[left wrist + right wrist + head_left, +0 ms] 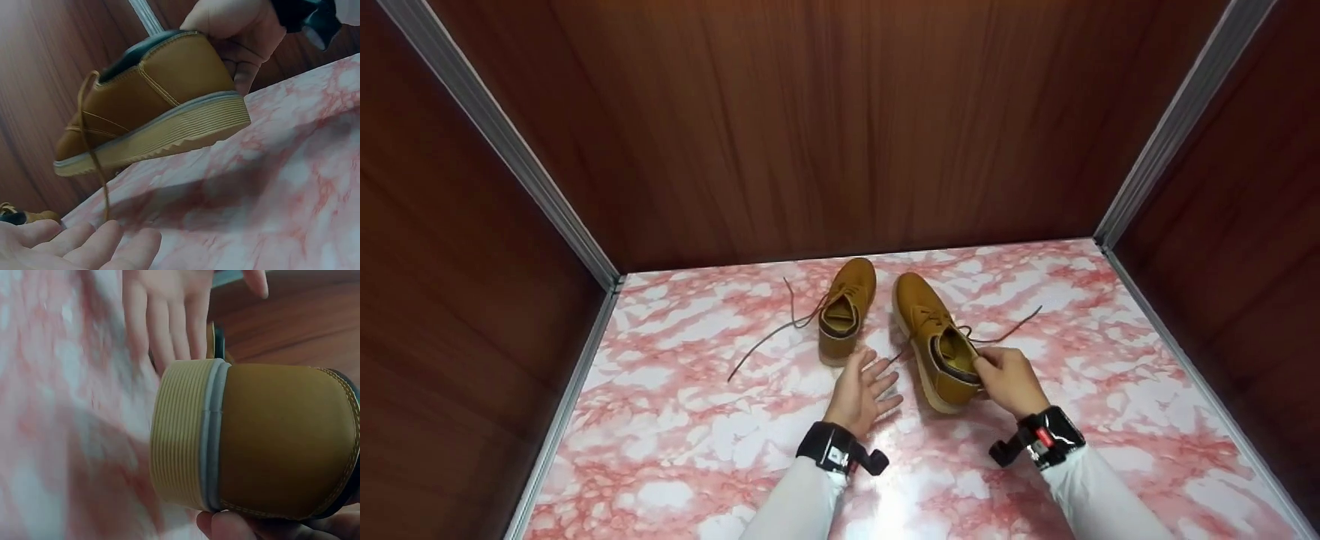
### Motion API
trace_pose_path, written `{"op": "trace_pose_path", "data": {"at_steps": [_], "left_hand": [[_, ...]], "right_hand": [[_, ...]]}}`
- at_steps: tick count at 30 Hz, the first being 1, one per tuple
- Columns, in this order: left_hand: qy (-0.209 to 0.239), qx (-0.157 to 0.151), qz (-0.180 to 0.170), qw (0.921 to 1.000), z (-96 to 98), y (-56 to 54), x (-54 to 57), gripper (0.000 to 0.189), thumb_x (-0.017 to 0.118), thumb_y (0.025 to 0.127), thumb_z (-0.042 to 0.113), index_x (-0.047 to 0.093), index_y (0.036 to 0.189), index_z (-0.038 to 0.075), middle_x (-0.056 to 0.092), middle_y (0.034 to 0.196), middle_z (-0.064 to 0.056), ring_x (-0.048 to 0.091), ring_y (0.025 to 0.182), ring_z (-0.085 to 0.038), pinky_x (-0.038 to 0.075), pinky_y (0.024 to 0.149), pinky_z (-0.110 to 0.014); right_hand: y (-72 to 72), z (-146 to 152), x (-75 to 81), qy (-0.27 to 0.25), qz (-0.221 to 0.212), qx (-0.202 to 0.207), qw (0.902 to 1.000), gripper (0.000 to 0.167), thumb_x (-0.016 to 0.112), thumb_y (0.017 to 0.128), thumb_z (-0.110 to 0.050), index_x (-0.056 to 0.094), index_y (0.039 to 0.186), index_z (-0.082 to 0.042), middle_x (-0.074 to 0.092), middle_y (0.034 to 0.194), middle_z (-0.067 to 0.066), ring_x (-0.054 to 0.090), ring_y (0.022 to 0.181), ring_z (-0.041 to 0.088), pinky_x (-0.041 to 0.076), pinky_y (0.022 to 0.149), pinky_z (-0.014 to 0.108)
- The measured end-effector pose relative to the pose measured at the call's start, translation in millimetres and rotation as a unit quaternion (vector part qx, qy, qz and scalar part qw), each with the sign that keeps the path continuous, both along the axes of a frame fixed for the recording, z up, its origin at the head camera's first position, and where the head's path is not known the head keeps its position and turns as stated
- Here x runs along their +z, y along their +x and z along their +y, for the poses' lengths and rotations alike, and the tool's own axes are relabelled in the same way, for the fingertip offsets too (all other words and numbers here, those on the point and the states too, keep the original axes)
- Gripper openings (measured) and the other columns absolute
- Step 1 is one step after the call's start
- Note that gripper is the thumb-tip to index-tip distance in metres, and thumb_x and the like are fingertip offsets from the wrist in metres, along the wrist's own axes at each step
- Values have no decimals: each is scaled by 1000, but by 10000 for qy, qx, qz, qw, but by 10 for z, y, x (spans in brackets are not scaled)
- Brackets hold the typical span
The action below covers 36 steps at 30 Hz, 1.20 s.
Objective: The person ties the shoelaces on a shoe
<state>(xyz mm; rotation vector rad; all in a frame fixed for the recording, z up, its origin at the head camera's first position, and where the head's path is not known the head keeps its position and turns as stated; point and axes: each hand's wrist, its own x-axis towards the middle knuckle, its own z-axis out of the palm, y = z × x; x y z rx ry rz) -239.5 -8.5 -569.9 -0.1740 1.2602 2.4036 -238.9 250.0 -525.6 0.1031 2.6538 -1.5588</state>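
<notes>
My right hand (1011,381) grips a tan lace-up shoe (933,334) by its collar near the heel, thumb at the opening. In the left wrist view this shoe (174,81) is tilted, its ridged pale sole raised off the surface and a brown lace (93,152) hanging from it. Fingers of the right hand show under the heel in the right wrist view. My left hand (861,397) is held palm up with fingers spread, left of the gripped shoe and holding nothing. The matching shoe (864,292) stands just beyond its fingertips, toe toward the back wall.
The standing shoe's loose lace (765,343) trails left over the pink-and-white marbled surface (675,442). Another lace end (1014,330) stretches right from the gripped shoe. Dark wood-look panels (840,135) enclose the back and both sides, with metal strips (540,187) at the corners.
</notes>
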Motion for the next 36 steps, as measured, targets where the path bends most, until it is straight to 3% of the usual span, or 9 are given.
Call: {"op": "trace_pose_path", "data": {"at_steps": [6, 11, 15, 18, 21, 25, 30, 33, 36], "left_hand": [[-247, -237, 45, 9994, 136, 53, 31, 72, 48, 104, 45, 29, 161, 6, 30, 170, -22, 41, 152, -43, 41, 119, -60], [-210, -225, 247, 9992, 187, 121, 91, 64, 59, 101, 39, 37, 154, 9, 45, 159, -20, 66, 123, -31, 58, 95, -47], [-305, -115, 325, 9989, 201, 168, 132, 59, 66, 99, 34, 46, 149, 9, 59, 139, -14, 70, 102, -21, 60, 81, -36], [-575, -89, 426, 9974, 191, 192, 151, 64, 71, 96, 33, 46, 149, 7, 62, 134, -14, 70, 104, -23, 61, 83, -39], [-1084, -122, 580, 9923, 168, 211, 163, 78, 76, 93, 36, 39, 154, 3, 58, 144, -19, 69, 116, -28, 61, 93, -45], [-1926, -176, 1014, 9759, 153, 224, 164, 86, 81, 90, 35, 38, 155, -3, 57, 149, -24, 65, 128, -30, 56, 107, -45], [-2453, -231, 1305, 9603, 147, 230, 138, 78, 85, 86, 28, 48, 147, -1, 68, 136, -17, 68, 121, -23, 54, 109, -37], [-2653, -198, 1308, 9550, 127, 240, 110, 73, 85, 83, 27, 52, 143, 0, 70, 132, -14, 68, 117, -20, 54, 108, -36], [-2714, -126, 1330, 9532, 93, 257, 83, 70, 84, 82, 24, 54, 140, 0, 69, 132, -14, 68, 116, -20, 53, 109, -38]], "right_hand": [[225, -140, 7, 45, 250, -27, 9997, 25, 58, 102, -14, 78, 113, -3, 77, 97, 14, 68, 75, 13, 63, 69, 34], [352, -236, 8, -523, 82, -7, 9986, 27, 56, 103, -11, 75, 118, 1, 76, 96, 18, 72, 72, 19, 65, 67, 43], [419, -298, 4, -497, 135, -48, 9987, 26, 57, 103, -11, 76, 118, -1, 76, 95, 17, 72, 70, 18, 65, 64, 43], [461, -339, -2, -355, 271, -25, 9990, 26, 59, 102, -10, 76, 120, -1, 77, 96, 18, 71, 67, 16, 64, 61, 42], [492, -382, -14, -190, 454, 65, 9988, 25, 62, 100, -9, 76, 120, -1, 78, 98, 18, 69, 63, 15, 63, 58, 39], [523, -438, -58, 160, 789, 170, 9966, 22, 67, 97, -9, 78, 116, -3, 80, 97, 16, 67, 62, 11, 59, 55, 29], [568, -482, -130, 494, 1052, 388, 9925, 21, 72, 96, -12, 79, 115, -6, 81, 97, 11, 71, 71, 9, 57, 62, 21], [566, -471, -145, 347, 821, 479, 9949, 24, 73, 99, -23, 78, 116, -8, 81, 99, 10, 73, 74, 11, 60, 66, 24], [502, -439, -145, -351, 222, 469, 9980, 36, 64, 104, -35, 76, 119, -4, 79, 105, 15, 75, 77, 17, 64, 72, 36]]}}
